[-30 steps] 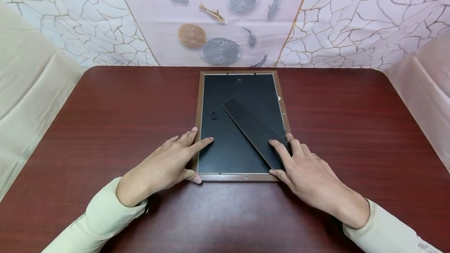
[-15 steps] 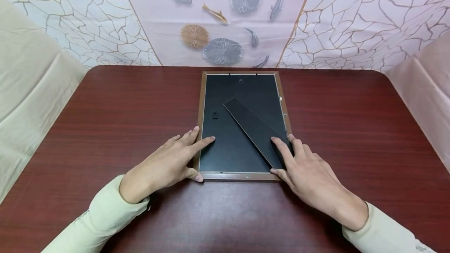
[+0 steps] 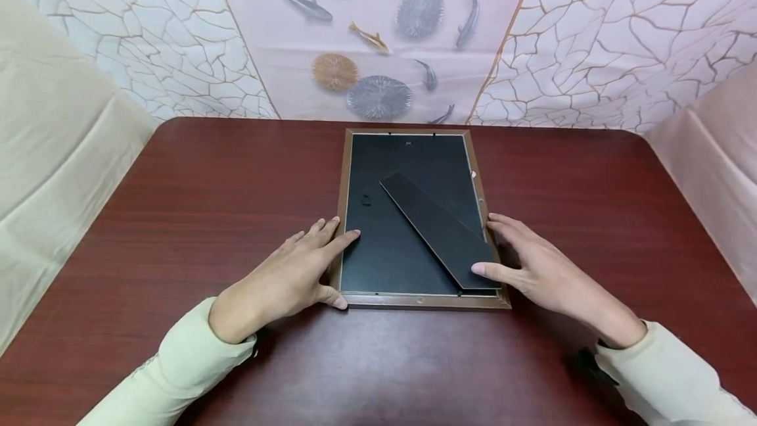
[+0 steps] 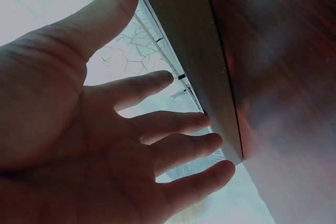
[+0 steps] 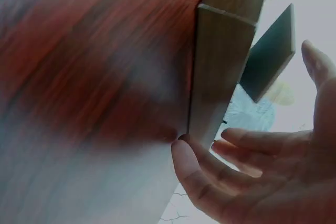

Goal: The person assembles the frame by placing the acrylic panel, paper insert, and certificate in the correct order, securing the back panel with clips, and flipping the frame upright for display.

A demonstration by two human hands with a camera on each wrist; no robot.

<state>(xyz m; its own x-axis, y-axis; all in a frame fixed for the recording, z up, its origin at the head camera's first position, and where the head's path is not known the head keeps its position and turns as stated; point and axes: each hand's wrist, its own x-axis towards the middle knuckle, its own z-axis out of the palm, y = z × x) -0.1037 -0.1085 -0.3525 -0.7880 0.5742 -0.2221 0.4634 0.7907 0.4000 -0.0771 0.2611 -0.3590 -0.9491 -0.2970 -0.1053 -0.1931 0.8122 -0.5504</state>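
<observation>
The left hand (image 3: pixel 290 278) lay spread and flat at the near left corner of the picture frame (image 3: pixel 421 215), fingers straight and loosely fanned, gripping nothing. Its index finger reached over the wooden edge onto the black backing board (image 3: pixel 378 242), and its thumb sat against the frame's near rail. In the left wrist view the same hand (image 4: pixel 100 145) showed its fingers stretched out alongside the frame's wooden side (image 4: pixel 194 61), the thumb pressed to the frame higher up.

Over on the other side, the right hand (image 3: pixel 544 271) was open too, fingers extended along the frame's right rail. Its thumb pointed inward and touched the near end of the black stand leg (image 3: pixel 440 229), near the frame's near right corner. From the right wrist view, the right hand's fingertips (image 5: pixel 184 153) met the lower edge of the frame's rail (image 5: pixel 218 61), with the stand leg (image 5: pixel 270 53) raised clear of the backing; whether the hand was lifting that edge, the views did not settle.

The frame itself lay face down in the middle of the dark red wooden table (image 3: pixel 177 215), back side up, its stand leg running diagonally across the backing. Pale sleeves (image 3: pixel 177 373) covered both forearms. Beyond the table's far edge hung a pink cloth printed with fish and round shapes (image 3: pixel 384 38), with crackle-patterned sheets either side.
</observation>
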